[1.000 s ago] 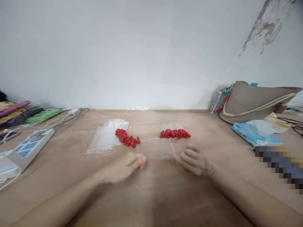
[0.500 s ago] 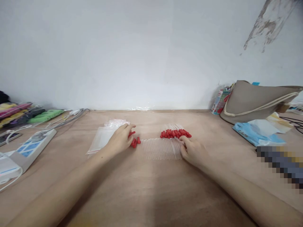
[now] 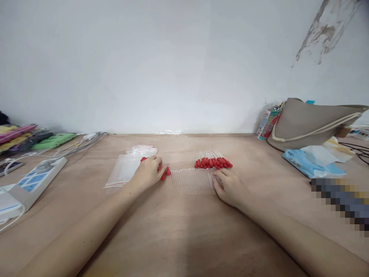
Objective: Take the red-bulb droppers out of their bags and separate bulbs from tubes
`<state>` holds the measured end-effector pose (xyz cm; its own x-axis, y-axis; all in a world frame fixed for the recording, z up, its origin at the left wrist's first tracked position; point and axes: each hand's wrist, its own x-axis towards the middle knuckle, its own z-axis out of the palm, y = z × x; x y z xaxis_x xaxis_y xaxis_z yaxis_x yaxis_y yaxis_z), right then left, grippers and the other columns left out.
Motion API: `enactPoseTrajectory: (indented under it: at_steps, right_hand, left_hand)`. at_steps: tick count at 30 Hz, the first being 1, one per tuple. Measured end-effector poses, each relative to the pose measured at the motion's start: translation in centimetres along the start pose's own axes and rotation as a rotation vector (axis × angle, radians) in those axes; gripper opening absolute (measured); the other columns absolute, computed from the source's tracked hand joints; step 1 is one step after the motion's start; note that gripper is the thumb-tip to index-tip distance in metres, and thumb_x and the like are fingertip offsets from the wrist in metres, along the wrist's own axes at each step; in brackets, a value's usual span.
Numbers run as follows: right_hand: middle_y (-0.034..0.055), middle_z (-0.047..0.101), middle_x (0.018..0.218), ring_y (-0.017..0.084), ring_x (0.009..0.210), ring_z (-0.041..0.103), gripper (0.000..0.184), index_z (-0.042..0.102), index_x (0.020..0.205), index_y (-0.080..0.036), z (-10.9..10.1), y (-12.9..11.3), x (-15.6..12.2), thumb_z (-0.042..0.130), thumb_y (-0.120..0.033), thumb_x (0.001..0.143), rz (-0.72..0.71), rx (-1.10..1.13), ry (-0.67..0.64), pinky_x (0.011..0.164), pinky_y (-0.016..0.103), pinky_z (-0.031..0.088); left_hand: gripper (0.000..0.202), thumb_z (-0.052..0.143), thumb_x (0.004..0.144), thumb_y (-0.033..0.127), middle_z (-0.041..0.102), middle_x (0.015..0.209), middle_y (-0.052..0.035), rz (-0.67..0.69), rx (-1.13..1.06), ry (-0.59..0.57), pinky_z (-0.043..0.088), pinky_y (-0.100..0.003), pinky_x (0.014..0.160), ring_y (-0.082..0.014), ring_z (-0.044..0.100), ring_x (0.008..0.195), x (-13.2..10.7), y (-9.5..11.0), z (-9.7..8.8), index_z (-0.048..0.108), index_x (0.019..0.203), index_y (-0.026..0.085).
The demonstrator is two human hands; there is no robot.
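Red bulbs [image 3: 168, 171] lie partly beneath the left hand [image 3: 147, 171], fingers curled; the right hand [image 3: 230, 185] bends over the clear tubes [image 3: 191, 181]; whether either grips one, I cannot tell. Farther out on the tabletop [image 3: 184, 227] lie red-tipped tubes [image 3: 213, 163] and, leftward, bags [image 3: 122, 169].

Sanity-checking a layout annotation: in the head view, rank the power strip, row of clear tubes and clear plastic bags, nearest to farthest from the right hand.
1. Row of clear tubes: at the right hand, extending left.
2. Clear plastic bags: farther left.
3. Power strip: far left.
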<state>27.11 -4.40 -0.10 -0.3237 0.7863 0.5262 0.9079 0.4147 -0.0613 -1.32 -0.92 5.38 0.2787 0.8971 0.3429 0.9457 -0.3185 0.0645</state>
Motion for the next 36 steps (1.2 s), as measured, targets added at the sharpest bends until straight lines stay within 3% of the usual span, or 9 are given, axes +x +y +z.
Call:
enactPoseTrajectory:
  at_steps: [7,14,20,24,29,33,36]
  right_hand:
    - [0.0069,0.062,0.080,0.018,0.078,0.057,0.024,0.062,0.090,-0.016,-0.2,-0.1,0.0,0.042,-0.028,0.082,0.021,-0.026,0.067,0.070,0.029,0.036]
    - [0.0021,0.062,0.078,0.014,0.069,0.056,0.021,0.062,0.080,-0.018,-0.5,0.7,0.4,0.041,-0.025,0.083,0.139,0.112,0.138,0.065,0.027,0.032]
    - [0.0029,0.061,0.076,0.014,0.070,0.056,0.018,0.061,0.078,-0.018,-0.2,1.3,0.5,0.044,-0.024,0.081,0.162,0.153,0.175,0.065,0.027,0.033]
    - [0.0026,0.061,0.074,0.013,0.066,0.055,0.017,0.061,0.077,-0.018,-0.1,1.4,0.5,0.045,-0.024,0.080,0.152,0.168,0.210,0.063,0.026,0.034]
    - [0.0024,0.060,0.072,0.014,0.067,0.055,0.017,0.061,0.076,-0.018,-0.2,1.3,0.4,0.046,-0.026,0.080,0.147,0.145,0.216,0.063,0.026,0.034]
    - [0.0021,0.059,0.072,0.013,0.064,0.055,0.017,0.061,0.077,-0.018,-0.1,1.4,0.4,0.046,-0.026,0.079,0.136,0.144,0.245,0.063,0.027,0.035]
    - [0.0041,0.059,0.078,0.015,0.070,0.055,0.017,0.060,0.086,-0.018,0.0,1.4,0.4,0.047,-0.026,0.079,0.112,0.176,0.310,0.066,0.028,0.038]
  left_hand:
    - [0.022,0.043,0.080,0.035,0.055,0.080,-0.0054,0.084,-0.061,0.139,0.040,-0.029,0.064,-0.0197,0.053,0.076,0.6,1.9,-0.9,0.055,0.076,0.017]
    - [0.020,0.052,0.077,0.035,0.058,0.078,-0.0066,0.240,-0.263,0.032,0.042,-0.031,0.064,-0.0205,0.055,0.074,4.0,6.3,2.4,0.057,0.076,0.016]
    - [0.038,0.057,0.075,0.025,0.057,0.098,-0.0082,0.455,-0.327,-0.023,0.041,-0.032,0.082,-0.0214,0.053,0.093,6.6,8.8,4.7,0.053,0.112,0.017]
    - [0.025,0.049,0.078,0.015,0.058,0.092,-0.0061,0.524,-0.375,-0.046,0.043,-0.029,0.079,-0.0176,0.056,0.083,7.2,9.5,5.2,0.061,0.099,0.018]
    - [0.019,0.045,0.077,0.011,0.059,0.084,-0.0067,0.443,-0.461,0.035,0.044,-0.031,0.077,-0.0182,0.056,0.080,7.3,9.9,5.6,0.062,0.085,0.015]
    - [0.017,0.044,0.077,0.011,0.059,0.087,-0.0089,0.275,-0.571,0.148,0.047,-0.031,0.074,-0.0175,0.057,0.079,7.2,9.5,5.1,0.058,0.087,0.013]
    - [0.019,0.043,0.078,0.011,0.059,0.093,-0.0100,0.171,-0.658,0.206,0.050,-0.027,0.071,-0.0152,0.059,0.080,5.7,8.3,4.1,0.055,0.092,0.012]
